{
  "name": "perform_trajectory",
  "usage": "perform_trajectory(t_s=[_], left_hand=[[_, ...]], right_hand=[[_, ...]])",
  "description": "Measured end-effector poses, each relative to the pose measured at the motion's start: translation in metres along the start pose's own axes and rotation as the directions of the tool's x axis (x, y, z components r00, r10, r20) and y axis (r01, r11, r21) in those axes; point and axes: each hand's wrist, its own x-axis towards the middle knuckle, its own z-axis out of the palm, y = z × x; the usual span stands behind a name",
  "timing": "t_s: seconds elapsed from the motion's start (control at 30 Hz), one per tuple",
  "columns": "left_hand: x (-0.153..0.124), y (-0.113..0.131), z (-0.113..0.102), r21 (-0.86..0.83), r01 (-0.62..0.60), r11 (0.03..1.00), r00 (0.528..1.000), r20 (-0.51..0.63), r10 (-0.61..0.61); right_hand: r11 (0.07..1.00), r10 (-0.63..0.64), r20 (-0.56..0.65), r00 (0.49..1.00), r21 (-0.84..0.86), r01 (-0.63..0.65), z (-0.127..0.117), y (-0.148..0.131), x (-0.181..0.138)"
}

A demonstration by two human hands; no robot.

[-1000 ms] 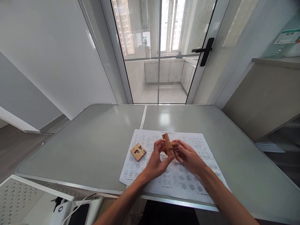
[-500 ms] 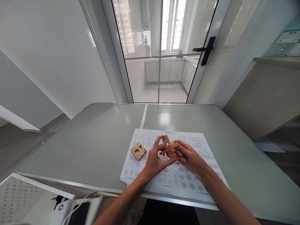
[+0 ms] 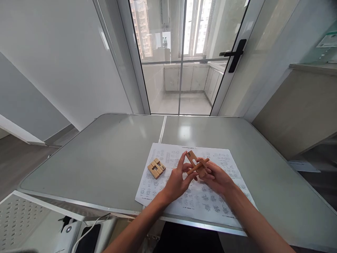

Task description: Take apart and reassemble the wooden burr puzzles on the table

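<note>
"State of the hands?"

"From where I stand, the left hand [image 3: 176, 180] spans the interlocked wooden pieces [image 3: 192, 157], forefinger at the upper, marked end and thumb at the low end of the crossing rod. The right hand [image 3: 220, 178] pinches the opposite end between thumb and fingers. What the hidden fingers bear on, I cannot tell."

"Position of the pieces?"

"Held between both hands, tilted, above the printed sheet [image 3: 223, 154]. A gap shows in the marked piece beside the crossing."

"Handling?"

"My assessment: light, stiff, hard to crush. The faces look smooth, so a dry fingertip grip should serve, though a twist could make it slide. The weak point is the joint; if the fit is loose, the rod may slip out."

"Recommended hold?"

"One hand on the broad flat faces close to the crossing, the other at the rod's ends. Avoid hanging the whole by one long end."

"Further out?"

"A flat wooden block group [image 3: 157, 168] lies on the sheet, left of the left hand and apart from it. The sheet lies on the grey worktop [image 3: 105, 158]."
</note>
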Motion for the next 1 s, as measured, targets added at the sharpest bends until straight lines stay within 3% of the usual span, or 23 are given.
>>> perform_trajectory(t_s=[0.4,1.0], left_hand=[[0.0007,0.0034,-0.0007,-0.023,0.006,1.0,1.0,-0.006,-0.006],[-0.002,-0.0004,0.0023,0.092,0.011,0.996,0.999,-0.035,-0.008]], right_hand=[[1.0,0.003,0.016,1.0,-0.014,-0.003,-0.0001,-0.0021,-0.0016],[0.996,0.007,0.048,0.999,-0.086,-0.002,0.0047,-0.0051,-0.0038]])
